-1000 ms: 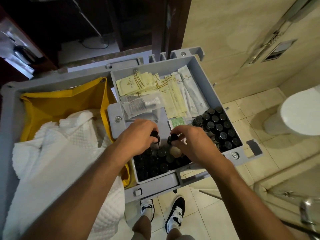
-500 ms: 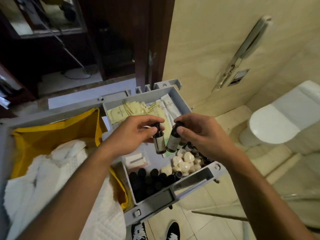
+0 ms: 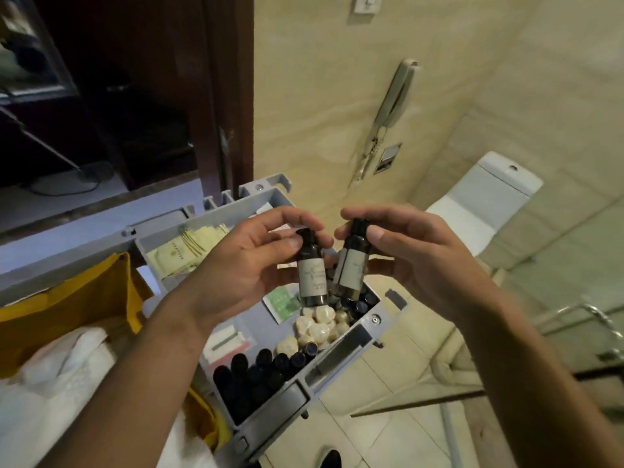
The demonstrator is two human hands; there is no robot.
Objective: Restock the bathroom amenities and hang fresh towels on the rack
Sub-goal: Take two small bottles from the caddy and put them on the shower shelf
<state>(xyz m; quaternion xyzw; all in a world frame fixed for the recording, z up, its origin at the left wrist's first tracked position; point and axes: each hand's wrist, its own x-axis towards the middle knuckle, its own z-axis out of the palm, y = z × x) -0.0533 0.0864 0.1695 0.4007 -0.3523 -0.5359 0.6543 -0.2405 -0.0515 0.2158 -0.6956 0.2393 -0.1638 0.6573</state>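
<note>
I am watching from far away, and I see 2 hands held up over the grey cart tray [image 3: 344, 352]. The left hand [image 3: 243, 265] pinches the left bottle [image 3: 312, 275] near its black cap, with the thumb and fingers curled around the top. The right hand [image 3: 415, 265] grips the right bottle [image 3: 351, 265] the same way. Both are small dark bottles with pale labels. They hang just beside each other above the middle of the tray, and the right bottle leans a little.

At the near end of the tray stand many black-capped bottles [image 3: 256, 369]. A heap of round cream soaps [image 3: 317, 322] lies next to them. A green packet [image 3: 283, 304] lies in the middle of the tray, and pale yellow packets [image 3: 189, 248] fill its far end. Left of the tray is a yellow bag [image 3: 67, 309] with white towels [image 3: 50, 383] in it. Right of the tray, well apart, is a white toilet [image 3: 483, 204].
</note>
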